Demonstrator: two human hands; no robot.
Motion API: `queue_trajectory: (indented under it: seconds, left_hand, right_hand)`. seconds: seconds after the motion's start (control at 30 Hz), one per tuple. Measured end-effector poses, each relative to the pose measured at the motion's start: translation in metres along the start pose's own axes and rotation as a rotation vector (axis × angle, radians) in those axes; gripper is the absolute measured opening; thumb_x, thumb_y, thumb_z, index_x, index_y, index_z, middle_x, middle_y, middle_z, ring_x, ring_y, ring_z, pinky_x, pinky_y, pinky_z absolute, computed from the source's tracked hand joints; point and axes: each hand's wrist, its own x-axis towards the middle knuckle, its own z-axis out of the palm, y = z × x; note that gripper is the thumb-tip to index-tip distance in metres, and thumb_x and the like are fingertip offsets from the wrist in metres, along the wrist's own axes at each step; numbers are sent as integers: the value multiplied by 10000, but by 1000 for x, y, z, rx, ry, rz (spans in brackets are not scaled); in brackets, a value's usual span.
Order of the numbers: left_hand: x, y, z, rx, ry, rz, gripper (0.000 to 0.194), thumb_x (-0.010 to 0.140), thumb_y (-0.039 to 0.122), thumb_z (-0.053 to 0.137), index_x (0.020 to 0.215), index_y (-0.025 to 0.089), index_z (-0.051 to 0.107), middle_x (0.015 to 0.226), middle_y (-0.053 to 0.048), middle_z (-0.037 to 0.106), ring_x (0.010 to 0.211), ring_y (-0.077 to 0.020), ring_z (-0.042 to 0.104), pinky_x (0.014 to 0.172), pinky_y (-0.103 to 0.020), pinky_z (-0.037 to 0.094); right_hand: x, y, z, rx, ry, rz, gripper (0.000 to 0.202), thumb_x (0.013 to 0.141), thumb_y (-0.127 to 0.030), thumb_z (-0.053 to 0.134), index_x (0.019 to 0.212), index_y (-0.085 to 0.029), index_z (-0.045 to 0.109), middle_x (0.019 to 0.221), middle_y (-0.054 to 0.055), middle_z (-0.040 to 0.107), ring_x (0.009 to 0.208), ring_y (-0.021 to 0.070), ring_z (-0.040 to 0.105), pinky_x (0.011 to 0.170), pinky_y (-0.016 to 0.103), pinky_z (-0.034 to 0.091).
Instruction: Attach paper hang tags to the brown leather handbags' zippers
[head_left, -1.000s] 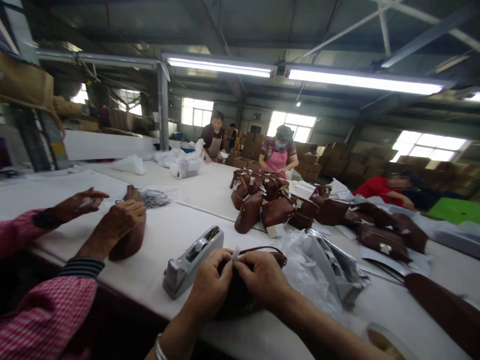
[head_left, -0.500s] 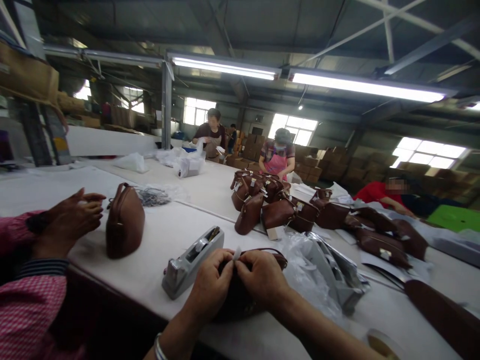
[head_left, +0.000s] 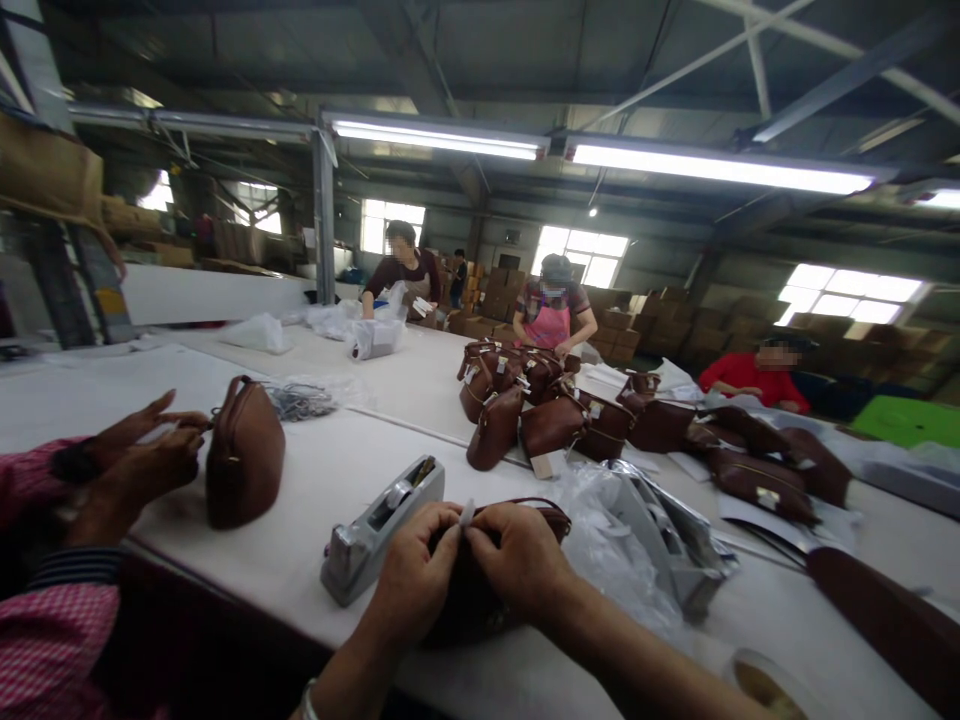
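At the table's near edge, my left hand (head_left: 421, 562) and my right hand (head_left: 521, 552) meet in a pinch, fingertip to fingertip. Between them a small whitish strip (head_left: 468, 513) sticks up; whether it is tape or film I cannot tell. Directly under my hands is a dark brown leather handbag (head_left: 472, 610), mostly covered by them, its thin handle arching behind my right hand. A grey tape dispenser (head_left: 382, 530) stands just left of my left hand. Crumpled clear plastic (head_left: 611, 550) lies right of my right hand.
A second grey dispenser (head_left: 667, 540) stands to the right, near a tape roll (head_left: 761, 685). Many brown bags (head_left: 555, 425) crowd the middle. A co-worker's hands (head_left: 154, 450) are beside another bag (head_left: 246, 455) at left. Other people work across the table.
My hands keep their pinch on the strip over the bag. The view shifts slightly. The co-worker's hands at left draw together, and a person at the back reaches into plastic.
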Motion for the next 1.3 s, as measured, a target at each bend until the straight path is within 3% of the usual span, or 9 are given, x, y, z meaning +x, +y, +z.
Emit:
queue_trajectory:
  seconds: [0.3,0.53,0.77,0.97,1.07,1.2,1.3]
  left_hand:
    - [-4,-2,4,-11,55,29,208,896,343,516,811,203,644,1063,-90,673,1034,-254,613,953,-400,457]
    - [-7,-10,3,-86,12,57,212,918,364,519,871,205,653,1140,-85,636,1074,-236,594,980,-374,442]
    - [-8,-15,2,-79,23,115,216,928,365,514,889,217,666,1146,-80,625,1082,-228,583,985,-365,442]
    - [-9,-16,6,-11,134,168,166,907,313,547,884,218,681,1118,-77,636,1066,-232,596,965,-371,464]
    - [-12,-18,10,48,204,186,156,905,298,549,899,224,687,1117,-76,630,1082,-235,591,977,-382,461]
    - [-16,-20,16,125,274,223,149,907,281,541,923,222,677,1149,-83,606,1109,-240,579,995,-392,453]
    - [-17,-20,17,151,284,243,147,915,262,524,930,215,662,1154,-90,591,1114,-235,574,988,-385,460]
  right_hand:
    - [-4,-5,-10,-167,-13,-44,214,855,-208,547,854,-247,757,875,37,762,819,201,682,718,283,404]
    - [3,-5,-13,-271,-41,-42,140,840,-243,590,805,-210,722,823,54,738,761,201,654,659,288,378]
    - [10,6,-8,-257,-8,-345,128,866,-157,570,786,-186,666,781,35,663,764,170,577,692,271,388]
    - [15,19,1,-140,63,-490,135,878,-133,551,801,-188,647,768,31,633,770,172,552,722,275,403]
    - [12,20,3,-153,120,-447,130,913,-188,542,850,-199,655,787,38,651,770,185,552,750,300,405]
    - [3,17,3,-141,258,-265,135,865,-195,605,993,-192,646,931,71,663,911,229,573,828,325,418]
    - [-7,17,0,-43,314,-214,99,882,-178,573,946,-193,647,913,65,649,900,217,578,823,312,426]
